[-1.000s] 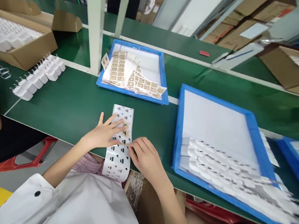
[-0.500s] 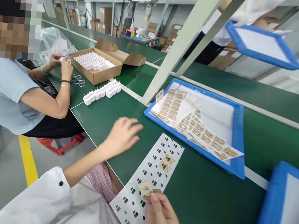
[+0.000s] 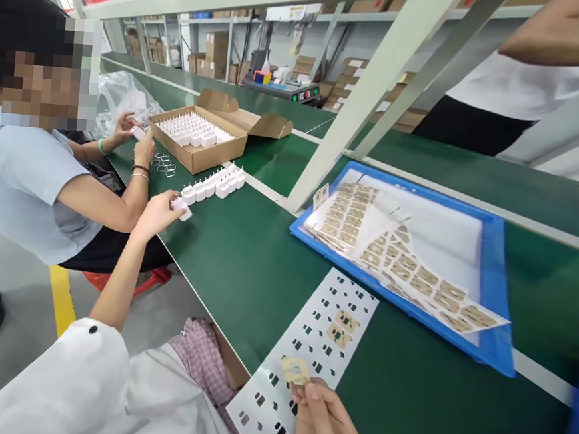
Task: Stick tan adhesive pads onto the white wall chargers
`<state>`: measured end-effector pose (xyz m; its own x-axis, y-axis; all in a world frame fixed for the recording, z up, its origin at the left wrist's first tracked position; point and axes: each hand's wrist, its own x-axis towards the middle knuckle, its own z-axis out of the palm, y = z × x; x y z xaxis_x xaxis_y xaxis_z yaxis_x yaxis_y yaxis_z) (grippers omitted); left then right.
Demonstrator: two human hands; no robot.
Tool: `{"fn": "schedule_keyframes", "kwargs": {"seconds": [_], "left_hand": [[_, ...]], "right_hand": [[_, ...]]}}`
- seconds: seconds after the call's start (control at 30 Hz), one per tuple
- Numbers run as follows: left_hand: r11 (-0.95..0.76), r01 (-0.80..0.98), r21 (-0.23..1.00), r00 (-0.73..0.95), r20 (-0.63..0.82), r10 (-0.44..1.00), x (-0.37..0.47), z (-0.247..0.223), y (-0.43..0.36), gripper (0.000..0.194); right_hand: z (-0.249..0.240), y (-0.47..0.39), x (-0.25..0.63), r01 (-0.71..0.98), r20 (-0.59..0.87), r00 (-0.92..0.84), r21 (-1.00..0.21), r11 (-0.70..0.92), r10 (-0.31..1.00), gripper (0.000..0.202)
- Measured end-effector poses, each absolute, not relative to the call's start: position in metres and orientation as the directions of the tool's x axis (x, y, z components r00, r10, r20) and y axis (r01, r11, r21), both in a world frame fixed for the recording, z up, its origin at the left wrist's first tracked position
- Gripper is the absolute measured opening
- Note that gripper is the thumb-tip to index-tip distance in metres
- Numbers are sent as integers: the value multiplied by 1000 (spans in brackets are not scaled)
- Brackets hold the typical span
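My left hand (image 3: 158, 216) reaches out to the near end of the rows of white plastic parts (image 3: 214, 183), its fingers closed on a white part (image 3: 184, 211). At the bottom, my right hand (image 3: 327, 414) pinches a small tan sticker (image 3: 296, 371) between thumb and fingers. Under the sticker lies a white sheet (image 3: 311, 322) with small dark cut-outs, and two tan stickers (image 3: 343, 328) rest on its upper part. A blue-rimmed tray (image 3: 507, 281) behind the sheet holds sheets of tan stickers (image 3: 350, 212).
At the left, a person in light blue (image 3: 26, 183) works with both hands beside an open cardboard box (image 3: 188, 159) of white parts. Thin frames (image 3: 164, 164) lie near it. A slanted metal post (image 3: 349, 101) rises behind the tray. Another person (image 3: 525, 88) stands across the bench.
My left hand has moved left and away to the white parts and closed on one. My right hand still holds the sticker. The blue tray held across the bench has left the view.
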<state>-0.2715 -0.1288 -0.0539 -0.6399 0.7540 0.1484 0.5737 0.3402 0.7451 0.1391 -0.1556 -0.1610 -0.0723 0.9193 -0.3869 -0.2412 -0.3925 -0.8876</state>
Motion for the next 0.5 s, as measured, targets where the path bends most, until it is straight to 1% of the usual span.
{"fn": "schedule_keyframes", "kwargs": {"seconds": [0.1, 0.17, 0.23, 0.3, 0.37, 0.43, 0.5], "left_hand": [[82, 403, 911, -479, 134, 868, -222, -67, -142, 64], [-54, 242, 969, -343, 137, 929, -172, -82, -146, 73], [-119, 83, 990, -178, 132, 975, -118, -96, -150, 75], [-137, -70, 988, -8, 137, 991, -71, -106, -156, 70], [-146, -197, 969, 145, 176, 974, -40, -110, -162, 55], [-170, -240, 956, 269, 234, 934, -23, -111, -166, 44], [-220, -213, 952, 362, 286, 887, -17, -111, -165, 43]], "right_hand": [[-138, -159, 126, -330, -357, -48, -876, -352, 933, 37], [-114, -163, 115, -408, -302, -67, -861, -303, 951, 39], [-91, -168, 106, -517, -218, -87, -824, -231, 972, 41], [-73, -174, 103, -604, -158, -36, -783, -148, 987, 41], [-65, -182, 105, -637, -140, 49, -767, -77, 989, 38], [-63, -190, 110, -646, -130, 122, -763, -20, 984, 36], [-64, -199, 116, -654, -112, 175, -756, 30, 978, 34]]}}
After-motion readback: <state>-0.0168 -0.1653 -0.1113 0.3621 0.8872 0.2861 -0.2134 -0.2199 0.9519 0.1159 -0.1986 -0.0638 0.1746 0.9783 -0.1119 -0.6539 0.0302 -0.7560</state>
